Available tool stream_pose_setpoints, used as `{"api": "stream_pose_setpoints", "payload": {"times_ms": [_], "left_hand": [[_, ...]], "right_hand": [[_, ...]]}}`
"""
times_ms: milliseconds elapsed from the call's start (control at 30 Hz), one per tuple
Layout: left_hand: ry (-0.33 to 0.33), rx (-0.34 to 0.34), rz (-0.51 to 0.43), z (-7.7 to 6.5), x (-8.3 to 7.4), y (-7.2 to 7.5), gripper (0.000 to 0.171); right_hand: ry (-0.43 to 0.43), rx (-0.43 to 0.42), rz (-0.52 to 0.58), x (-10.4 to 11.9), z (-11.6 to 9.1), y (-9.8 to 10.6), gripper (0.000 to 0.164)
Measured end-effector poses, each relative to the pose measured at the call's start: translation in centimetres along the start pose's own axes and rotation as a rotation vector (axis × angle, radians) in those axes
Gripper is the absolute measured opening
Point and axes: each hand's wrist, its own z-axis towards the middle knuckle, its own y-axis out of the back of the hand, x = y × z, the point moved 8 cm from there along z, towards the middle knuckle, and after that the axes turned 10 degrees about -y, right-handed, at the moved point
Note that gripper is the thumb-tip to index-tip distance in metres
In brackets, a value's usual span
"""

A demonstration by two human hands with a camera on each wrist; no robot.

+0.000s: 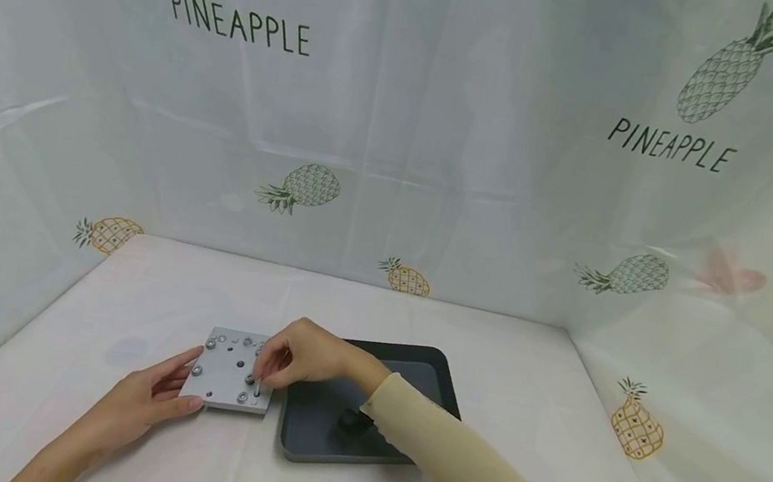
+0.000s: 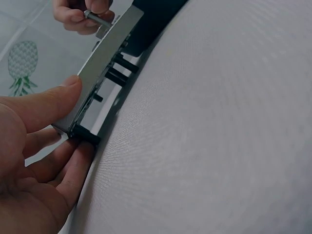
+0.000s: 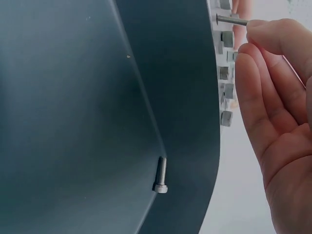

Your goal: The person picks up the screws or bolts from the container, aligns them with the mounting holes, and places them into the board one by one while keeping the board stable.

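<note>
A silvery metal plate (image 1: 224,374) with holes and several socket-head screws stands low over the table; dark screw ends (image 2: 117,75) stick out beneath it in the left wrist view. My left hand (image 1: 136,404) grips the plate's left side, thumb on the near edge and fingers around the far side and below. With thumb and fingertips, my right hand (image 1: 300,355) pinches a slim metal screw (image 3: 233,20) by one end. The screw's other end meets the plate's face near the right edge, at a hole. My right fingers hide part of the plate's far right corner.
Right beside the plate lies a dark grey tray (image 1: 317,441) with a raised rim, partly under my right forearm. One loose socket-head screw (image 3: 162,175) rests inside it. A white cloth (image 1: 213,281) covers the table, and pineapple-print curtains (image 1: 481,121) hang around it.
</note>
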Motion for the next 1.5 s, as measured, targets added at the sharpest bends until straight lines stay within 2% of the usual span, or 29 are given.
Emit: {"api": "stream_pose_setpoints", "payload": {"times_ms": [467,733,900,1100,1333,1500], "left_hand": [[0.003,0.005,0.029,0.1,0.5,0.0,0.097],[-0.012,0.005,0.010,0.0,0.2,-0.1,0.096],[-0.012,0.001,0.011,0.0,0.1,0.0,0.096],[-0.008,-0.003,0.014,-0.1,0.0,-0.1,0.096],[-0.025,-0.008,0.015,-0.1,-0.2,-0.1,0.096],[-0.035,-0.008,-0.004,-0.1,-0.2,0.0,0.095]], "right_hand": [[-0.042,0.031,-0.095,0.1,0.2,-1.1,0.010],[-0.040,0.028,-0.146,0.1,0.3,-1.3,0.011],[-0.023,0.020,-0.138,0.2,0.2,-1.2,0.011],[-0.016,-0.029,-0.134,0.2,-1.2,0.5,0.015],[-0.089,-0.121,-0.155,-1.4,-3.7,4.0,0.024],[-0.136,-0.142,-0.219,-2.8,-5.1,4.9,0.029]]}}
